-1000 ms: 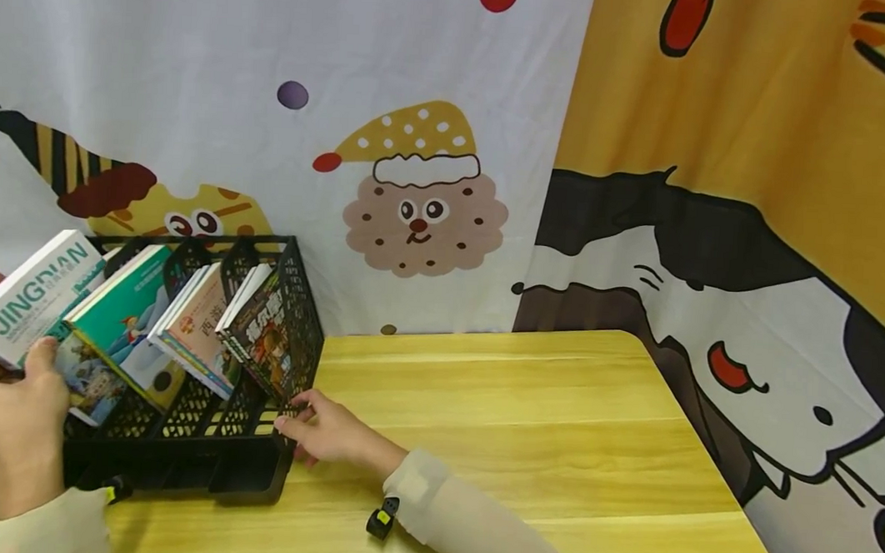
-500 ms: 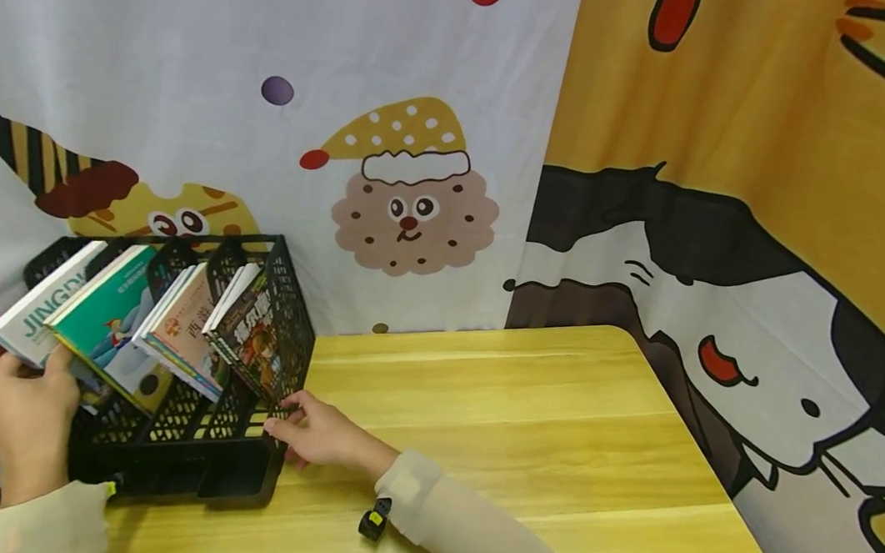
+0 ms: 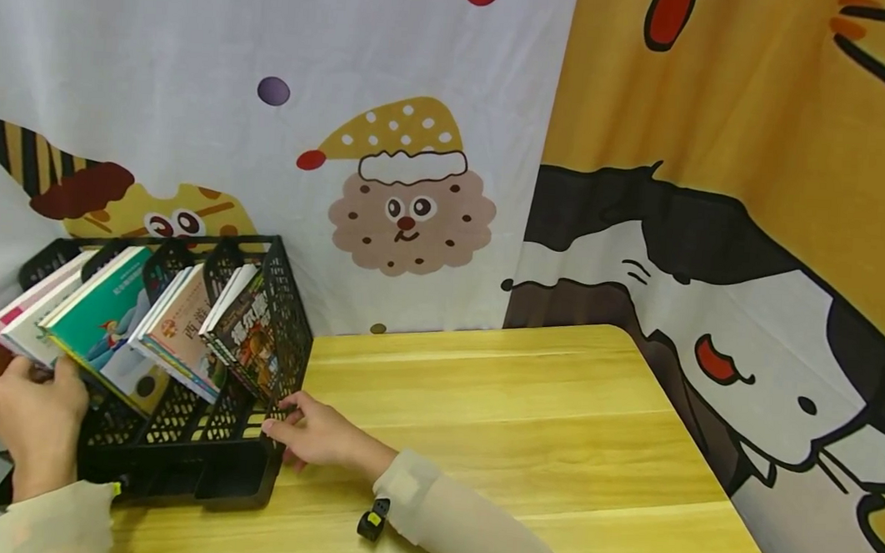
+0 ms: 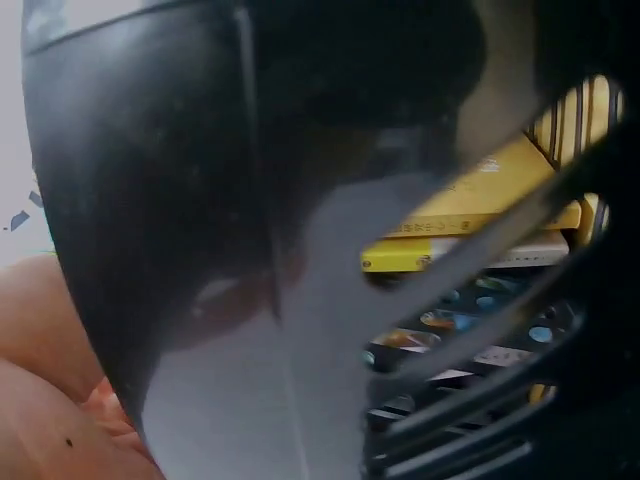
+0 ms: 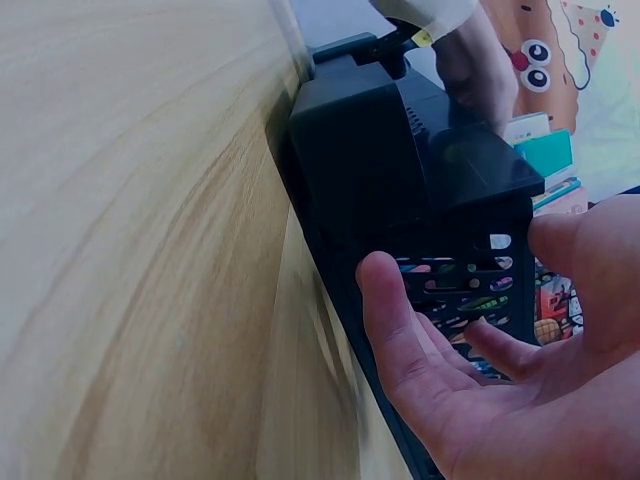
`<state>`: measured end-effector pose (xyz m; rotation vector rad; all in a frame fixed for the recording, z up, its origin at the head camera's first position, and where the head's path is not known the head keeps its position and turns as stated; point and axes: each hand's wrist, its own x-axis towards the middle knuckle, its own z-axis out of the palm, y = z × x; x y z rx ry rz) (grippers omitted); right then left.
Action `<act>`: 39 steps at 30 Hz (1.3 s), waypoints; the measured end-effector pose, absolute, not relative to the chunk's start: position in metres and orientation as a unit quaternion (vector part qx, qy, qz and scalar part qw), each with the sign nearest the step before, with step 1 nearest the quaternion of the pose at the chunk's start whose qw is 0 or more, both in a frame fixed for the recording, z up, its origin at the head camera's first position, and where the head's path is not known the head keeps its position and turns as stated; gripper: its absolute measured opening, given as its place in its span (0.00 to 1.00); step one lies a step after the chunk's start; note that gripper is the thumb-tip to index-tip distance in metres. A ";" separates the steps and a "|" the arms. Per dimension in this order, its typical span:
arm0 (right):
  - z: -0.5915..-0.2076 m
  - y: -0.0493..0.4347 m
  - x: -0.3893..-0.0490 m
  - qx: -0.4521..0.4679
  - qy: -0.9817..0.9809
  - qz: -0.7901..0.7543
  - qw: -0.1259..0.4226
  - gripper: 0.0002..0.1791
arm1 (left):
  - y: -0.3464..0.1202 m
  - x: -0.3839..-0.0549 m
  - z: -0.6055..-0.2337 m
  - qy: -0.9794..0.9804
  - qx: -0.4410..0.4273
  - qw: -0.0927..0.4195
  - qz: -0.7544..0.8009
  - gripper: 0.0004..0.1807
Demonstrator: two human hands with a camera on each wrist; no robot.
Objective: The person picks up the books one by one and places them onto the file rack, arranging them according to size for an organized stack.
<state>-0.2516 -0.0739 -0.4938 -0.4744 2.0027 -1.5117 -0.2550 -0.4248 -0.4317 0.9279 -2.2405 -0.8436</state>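
Nearest, at about 7 o'clock on the wooden table point(image 3: 525, 414), the right hand point(image 3: 314, 430) lies with relaxed, nearly straight fingers against the right wall of the black plastic book rack point(image 3: 200, 452), steadying it without closing on anything; the right wrist view shows the fingertips point(image 5: 385, 300) on the perforated side. At about 8 o'clock the left hand point(image 3: 33, 409) curls round the lower edge of the white book point(image 3: 23, 321), which leans in the leftmost slot. That book looks stiff and fairly light, with a smooth and likely slippery cover, so a pinch along the spine or bottom edge should serve best. The rack itself seems rigid yet light enough to slide, hence the bracing. Farther in, its slots hold a green book point(image 3: 102, 325), a pale book point(image 3: 184, 330) and a dark book point(image 3: 255, 342), all tilted leftward. Behind hangs a cartoon-printed curtain point(image 3: 419, 142).
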 end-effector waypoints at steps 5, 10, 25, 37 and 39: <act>-0.492 -0.071 -0.252 -0.180 0.751 -0.565 0.290 0.28 | -0.422 -0.254 -0.432 -0.785 0.387 0.342 -0.343 0.25; -0.492 -0.068 -0.252 -0.179 0.751 -0.564 0.294 0.28 | -0.404 -0.252 -0.414 -0.741 0.374 0.421 -0.366 0.27; -0.472 -0.022 -0.258 -0.197 0.749 -0.612 0.162 0.13 | -0.307 -0.239 -0.372 -0.789 0.068 0.535 -0.294 0.17; -0.459 0.070 -0.260 -0.196 0.853 -0.482 0.035 0.13 | -0.208 -0.224 -0.395 -0.870 -0.072 0.399 -0.280 0.09; -0.455 0.082 -0.259 -0.194 0.878 -0.438 0.004 0.13 | -0.194 -0.224 -0.400 -0.876 -0.084 0.387 -0.276 0.08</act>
